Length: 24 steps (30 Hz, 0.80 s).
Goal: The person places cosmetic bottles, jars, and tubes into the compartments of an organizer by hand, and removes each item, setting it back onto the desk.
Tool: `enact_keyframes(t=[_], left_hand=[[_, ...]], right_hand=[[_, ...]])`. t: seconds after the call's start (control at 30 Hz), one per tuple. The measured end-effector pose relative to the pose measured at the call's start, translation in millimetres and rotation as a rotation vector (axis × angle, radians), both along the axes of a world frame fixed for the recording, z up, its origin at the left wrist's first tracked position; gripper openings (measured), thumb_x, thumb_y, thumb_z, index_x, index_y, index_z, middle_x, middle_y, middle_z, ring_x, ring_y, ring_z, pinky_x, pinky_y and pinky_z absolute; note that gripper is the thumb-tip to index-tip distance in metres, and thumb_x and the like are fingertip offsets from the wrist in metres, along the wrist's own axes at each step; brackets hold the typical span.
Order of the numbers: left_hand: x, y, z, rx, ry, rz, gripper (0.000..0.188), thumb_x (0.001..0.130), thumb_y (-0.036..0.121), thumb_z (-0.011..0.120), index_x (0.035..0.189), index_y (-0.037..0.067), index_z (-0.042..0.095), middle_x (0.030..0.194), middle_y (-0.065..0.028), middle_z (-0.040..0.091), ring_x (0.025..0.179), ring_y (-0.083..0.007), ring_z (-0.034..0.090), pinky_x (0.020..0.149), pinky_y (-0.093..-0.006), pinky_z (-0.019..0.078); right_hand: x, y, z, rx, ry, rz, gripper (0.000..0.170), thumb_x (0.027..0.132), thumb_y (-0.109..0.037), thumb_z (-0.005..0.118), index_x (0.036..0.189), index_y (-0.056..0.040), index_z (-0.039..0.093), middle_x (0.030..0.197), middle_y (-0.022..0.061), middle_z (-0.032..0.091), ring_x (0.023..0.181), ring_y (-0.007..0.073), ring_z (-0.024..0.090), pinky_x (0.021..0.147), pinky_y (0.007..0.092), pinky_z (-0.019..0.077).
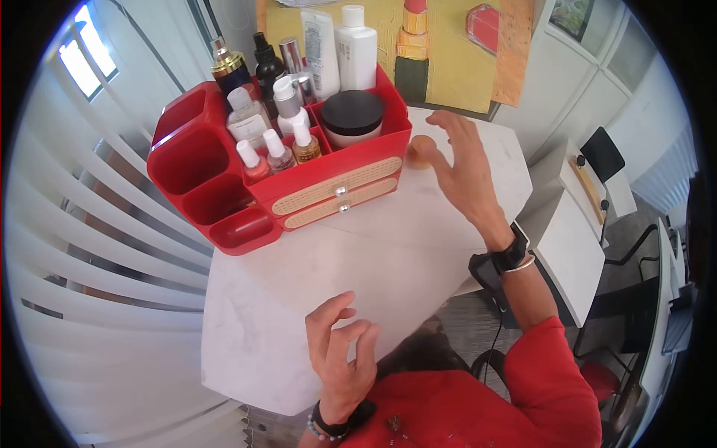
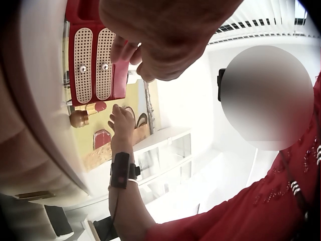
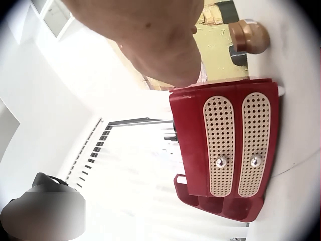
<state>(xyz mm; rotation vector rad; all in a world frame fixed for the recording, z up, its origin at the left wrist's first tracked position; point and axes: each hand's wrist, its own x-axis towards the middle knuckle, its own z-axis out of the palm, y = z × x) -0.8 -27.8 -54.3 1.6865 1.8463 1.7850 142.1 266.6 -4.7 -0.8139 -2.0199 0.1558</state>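
A red organizer (image 1: 261, 179) with two woven-front drawers (image 3: 219, 145) stands on the white table, its top holding bottles, tubes and a black-lidded jar (image 1: 352, 113). Just right of it, a small amber jar (image 3: 250, 36) stands on the table. My right hand (image 1: 467, 168) hovers beside and above that jar, fingers loosely bent; whether the thumb touches the jar cannot be told. Over the table's front part my left hand (image 1: 343, 358) is raised, fingers bent and apart, holding nothing.
White table (image 1: 314, 276) below both hands. Behind the organizer is a yellow painting (image 1: 455, 75) with a lipstick picture. White blinds (image 1: 97, 299) hang at the left; white cabinets (image 1: 567, 254) and chairs stand at the right.
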Motion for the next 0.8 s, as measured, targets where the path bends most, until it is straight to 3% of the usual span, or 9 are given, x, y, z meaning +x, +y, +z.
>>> enact_keyframes(t=[0.2, 0.33, 0.4, 0.53, 0.63, 0.73, 0.8], left_hand=[[8.2, 4.8, 6.0, 0.003, 0.016, 0.001, 0.022, 0.086, -0.007, 0.081, 0.102, 0.002, 0.068, 0.136, -0.0224, 0.069, 0.107, -0.0360, 0.066, 0.080, -0.0417, 0.0604], [10.0, 8.1, 9.8, 0.004, 0.010, 0.007, 0.022, 0.086, -0.007, 0.081, 0.103, 0.001, 0.068, 0.136, -0.0227, 0.069, 0.107, -0.0360, 0.066, 0.081, -0.0416, 0.0604], [11.4, 8.2, 11.3, -0.017, 0.017, 0.017, 0.011, 0.097, 0.000, 0.078, 0.103, 0.001, 0.068, 0.136, -0.0212, 0.070, 0.102, -0.0324, 0.069, 0.085, -0.0408, 0.0611], [14.6, 12.5, 13.7, -0.001, 0.027, 0.010, 0.011, 0.097, 0.000, 0.077, 0.103, 0.000, 0.068, 0.135, -0.0214, 0.070, 0.100, -0.0314, 0.069, 0.085, -0.0403, 0.0601], [16.5, 15.1, 18.5, 0.005, 0.036, -0.001, 0.012, 0.096, -0.002, 0.077, 0.104, -0.001, 0.068, 0.135, -0.0219, 0.070, 0.100, -0.0308, 0.069, 0.083, -0.0396, 0.0590], [15.1, 18.9, 24.6, 0.012, 0.014, -0.003, 0.014, 0.095, -0.003, 0.077, 0.105, -0.001, 0.068, 0.134, -0.0222, 0.070, 0.100, -0.0312, 0.069, 0.087, -0.0418, 0.0581], [14.2, 21.4, 27.2, 0.001, -0.003, -0.010, 0.021, 0.094, -0.003, 0.077, 0.113, -0.001, 0.068, 0.136, -0.0226, 0.069, 0.109, -0.0332, 0.069, 0.095, -0.0445, 0.0564]], right_hand=[[4.2, 20.9, -28.2, -0.085, -0.204, 0.038, 0.035, 0.095, -0.011, 0.078, 0.126, 0.0002, 0.068, 0.132, 0.0157, 0.069, 0.122, 0.0400, 0.061, 0.103, 0.0495, 0.0523], [-2.0, 29.7, -45.0, -0.081, -0.182, 0.024, 0.033, 0.093, -0.012, 0.079, 0.122, -0.0008, 0.068, 0.127, 0.0139, 0.069, 0.119, 0.0399, 0.060, 0.101, 0.0494, 0.0528], [-4.5, 34.1, -48.4, -0.020, -0.202, -0.018, 0.034, 0.092, -0.015, 0.080, 0.121, -0.0021, 0.066, 0.123, 0.0149, 0.069, 0.117, 0.0406, 0.060, 0.099, 0.0496, 0.0532], [-7.5, 49.8, -60.2, 0.048, -0.212, -0.064, 0.036, 0.093, -0.017, 0.079, 0.122, -0.0023, 0.063, 0.115, 0.0160, 0.069, 0.110, 0.0418, 0.062, 0.095, 0.0506, 0.0546], [-7.5, 49.4, -56.9, -0.152, -0.221, -0.063, 0.038, 0.092, -0.015, 0.079, 0.122, -0.0021, 0.061, 0.109, 0.0164, 0.071, 0.103, 0.0436, 0.063, 0.092, 0.0538, 0.0554], [-2.8, 17.9, -28.0, -0.324, -0.147, -0.076, 0.037, 0.094, -0.012, 0.079, 0.125, -0.0022, 0.059, 0.104, 0.0151, 0.071, 0.103, 0.0376, 0.067, 0.092, 0.0483, 0.0577], [5.9, -20.7, -7.4, -0.525, 0.161, 0.090, 0.037, 0.098, -0.009, 0.078, 0.129, -0.0029, 0.058, 0.111, 0.0115, 0.071, 0.114, 0.0258, 0.069, 0.097, 0.0397, 0.0582]])
